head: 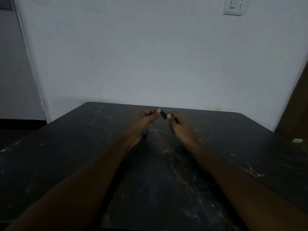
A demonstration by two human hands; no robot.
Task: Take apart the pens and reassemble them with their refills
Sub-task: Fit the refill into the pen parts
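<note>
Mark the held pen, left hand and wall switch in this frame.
pen (pixel 163 114): head view, dark barrel between the thumbs.
left hand (pixel 144 120): head view, back of the hand.
wall switch (pixel 233 6): head view, middle of its plate.

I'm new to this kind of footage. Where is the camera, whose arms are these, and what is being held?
No machine here: a person wears one wide-angle camera on the head, so you look down their own arms. The left hand and right hand each pinch an end of a dark pen, held above a dark marbled table. Another dark piece, perhaps a pen part, shows just below the left hand; too dim to tell more. A small white item sits near the table's right edge.
</note>
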